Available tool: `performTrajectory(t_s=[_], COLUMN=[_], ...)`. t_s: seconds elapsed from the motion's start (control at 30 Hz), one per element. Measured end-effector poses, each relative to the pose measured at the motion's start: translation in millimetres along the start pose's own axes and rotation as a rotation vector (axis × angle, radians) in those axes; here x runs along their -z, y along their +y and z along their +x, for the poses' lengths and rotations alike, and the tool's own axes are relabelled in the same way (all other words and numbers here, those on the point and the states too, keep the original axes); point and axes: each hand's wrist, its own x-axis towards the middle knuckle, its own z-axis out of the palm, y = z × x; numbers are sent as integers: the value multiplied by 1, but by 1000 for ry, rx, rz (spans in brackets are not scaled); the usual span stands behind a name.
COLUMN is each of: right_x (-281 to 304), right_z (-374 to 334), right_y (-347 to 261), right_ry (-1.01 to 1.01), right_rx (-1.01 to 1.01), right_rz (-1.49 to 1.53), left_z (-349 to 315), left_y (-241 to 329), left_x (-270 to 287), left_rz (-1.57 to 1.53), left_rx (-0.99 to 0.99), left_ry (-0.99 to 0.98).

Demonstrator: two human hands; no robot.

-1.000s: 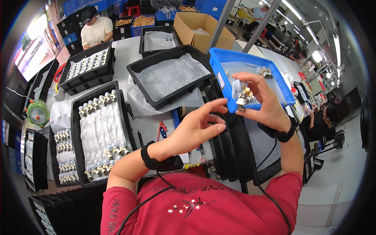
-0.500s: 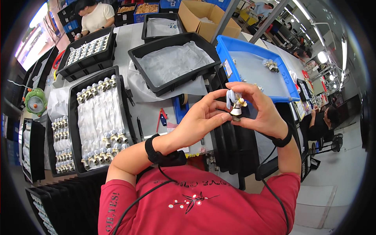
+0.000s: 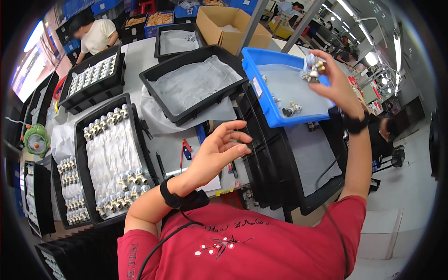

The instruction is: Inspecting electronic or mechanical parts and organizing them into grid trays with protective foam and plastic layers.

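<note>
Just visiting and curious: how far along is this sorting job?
Done: rows of metal fittings fill part of the long black tray. In hand: the right hand holds one fitting over the blue bin; left hand empty. Left: a few loose fittings in the bin.

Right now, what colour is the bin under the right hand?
Blue bin, clearest in the head view.

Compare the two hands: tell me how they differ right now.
The right hand is raised over the blue bin, pinching a small metal fitting; the left hand is empty, fingers loosely spread. The right hand reaches far out; the left hand hangs near the body, above the table. Both wear black wristbands.
</note>
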Motion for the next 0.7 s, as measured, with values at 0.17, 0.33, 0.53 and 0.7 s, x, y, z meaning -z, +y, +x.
performTrajectory(t_s=[0.17,0.33,0.53,0.7], right_x=[20,-5,-7,-7], right_z=[37,62,58,41], right_y=[116,142,149,68], right_ry=[-212,-456,-295,-628], right_rx=[-32,-198,-88,-450], right_rz=[-473,-710,-890,-317], left_z=[-4,-17,-18,-11], left_y=[-3,3,3,3], left_x=[7,17,19,19], left_rz=[54,189,262,277], left_rx=[28,53,71,113], left_ry=[-60,-60,-54,-78])
